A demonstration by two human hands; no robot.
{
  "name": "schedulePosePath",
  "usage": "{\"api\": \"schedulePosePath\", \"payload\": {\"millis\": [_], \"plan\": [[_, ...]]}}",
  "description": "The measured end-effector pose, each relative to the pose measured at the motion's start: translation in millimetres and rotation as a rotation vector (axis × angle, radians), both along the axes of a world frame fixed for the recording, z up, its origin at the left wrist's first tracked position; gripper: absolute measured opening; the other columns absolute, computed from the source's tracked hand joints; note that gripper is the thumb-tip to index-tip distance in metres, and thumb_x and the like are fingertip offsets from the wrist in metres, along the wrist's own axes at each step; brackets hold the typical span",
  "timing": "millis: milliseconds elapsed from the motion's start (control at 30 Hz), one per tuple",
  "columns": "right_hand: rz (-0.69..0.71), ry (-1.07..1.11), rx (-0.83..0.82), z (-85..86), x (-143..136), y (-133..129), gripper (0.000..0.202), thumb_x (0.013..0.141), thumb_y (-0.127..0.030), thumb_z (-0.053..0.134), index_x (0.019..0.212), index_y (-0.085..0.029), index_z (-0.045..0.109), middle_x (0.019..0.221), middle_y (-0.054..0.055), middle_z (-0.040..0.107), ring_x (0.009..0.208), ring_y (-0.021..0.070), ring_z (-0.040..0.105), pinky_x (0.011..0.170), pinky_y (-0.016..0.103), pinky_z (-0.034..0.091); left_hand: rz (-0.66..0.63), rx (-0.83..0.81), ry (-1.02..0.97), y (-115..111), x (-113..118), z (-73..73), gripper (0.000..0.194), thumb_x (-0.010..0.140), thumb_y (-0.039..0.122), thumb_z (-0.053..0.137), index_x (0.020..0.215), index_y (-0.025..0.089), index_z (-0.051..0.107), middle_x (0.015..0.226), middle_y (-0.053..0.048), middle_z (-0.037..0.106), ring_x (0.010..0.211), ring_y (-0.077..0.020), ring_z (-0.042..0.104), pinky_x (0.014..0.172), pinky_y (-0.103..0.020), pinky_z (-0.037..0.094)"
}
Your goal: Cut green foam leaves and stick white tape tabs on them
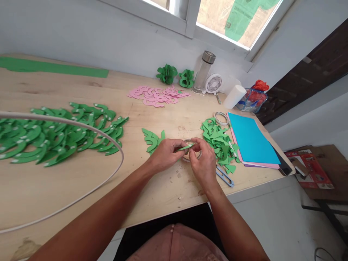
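Note:
Between my two hands is a small green paper cutout (185, 148), held just above the table. My left hand (169, 154) pinches its left end. At the other end, my right hand (202, 159) has its thumb and fingers closed on the cutout near a pale spot. Partly hidden under the fingers lies a roll of tape (187, 158). A few green cutouts (150, 139) rest just beyond my left hand. To the right of my right hand is a heap of green paper scraps (217, 139), with a blue-grey cutter (225, 176) below it.
Many green cutouts with white tabs (54, 134) cover the left side. Pink cutouts (160, 96), two green paper ornaments (166, 74), a glass bottle (204, 70) and a small fan (213, 84) stand behind. Blue sheets (251, 139) lie right. A pale cable (119, 152) arcs across the left.

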State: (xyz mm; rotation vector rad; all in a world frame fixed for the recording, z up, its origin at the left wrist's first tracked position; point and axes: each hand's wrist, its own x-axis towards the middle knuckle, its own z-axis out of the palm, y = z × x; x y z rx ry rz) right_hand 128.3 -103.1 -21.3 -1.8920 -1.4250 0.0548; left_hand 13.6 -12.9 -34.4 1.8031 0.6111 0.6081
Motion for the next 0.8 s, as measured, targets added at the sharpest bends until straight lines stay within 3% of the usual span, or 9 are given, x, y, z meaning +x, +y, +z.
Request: {"api": "schedulePosePath", "payload": {"millis": [233,400,567,800], "plan": [[0.002,-0.001,-0.013,-1.6,0.1,1.0,0.026,0.079,-0.016,0.051,0.103,-0.018,0.060,0.077,0.003,0.065,0.079,0.0216,0.058,0.080,0.036,0.040,0.051,0.050,0.053,-2.0,-0.2,-1.0,0.019,0.074,0.021,0.052,0.074,0.015,0.070,0.059,0.002,0.059,0.054,-0.0094,0.045,0.050,-0.020,0.033],[0.016,0.028,-0.019,-1.0,-0.5,1.2,0.025,0.080,-0.018,0.051,0.104,-0.018,0.059,0.078,0.003,0.067,0.077,0.0205,0.060,0.081,0.036,0.040,0.073,-0.064,0.042,-0.1,0.2,-0.5,0.015,0.071,0.020,0.054,0.063,0.014,0.066,0.053,0.003,0.055,0.051,-0.0090,0.045,0.047,-0.020,0.032],[0.006,0.092,-0.027,2.8,0.6,-1.1,0.023,0.082,-0.020,0.050,0.102,-0.018,0.060,0.075,0.002,0.067,0.071,0.0186,0.060,0.076,0.034,0.041,0.095,-0.234,-0.013,3.1,0.3,-1.0,0.016,0.071,0.027,0.060,0.065,0.014,0.067,0.056,0.001,0.060,0.051,-0.0101,0.050,0.049,-0.021,0.038],[0.020,0.293,-0.028,1.4,4.9,-1.5,0.017,0.081,-0.026,0.051,0.090,-0.018,0.064,0.082,0.003,0.068,0.069,0.0161,0.057,0.067,0.028,0.043,0.063,-0.323,-0.054,4.8,0.6,-2.4,0.018,0.068,0.032,0.064,0.064,0.015,0.066,0.057,0.000,0.062,0.051,-0.0104,0.053,0.050,-0.022,0.041]]}}
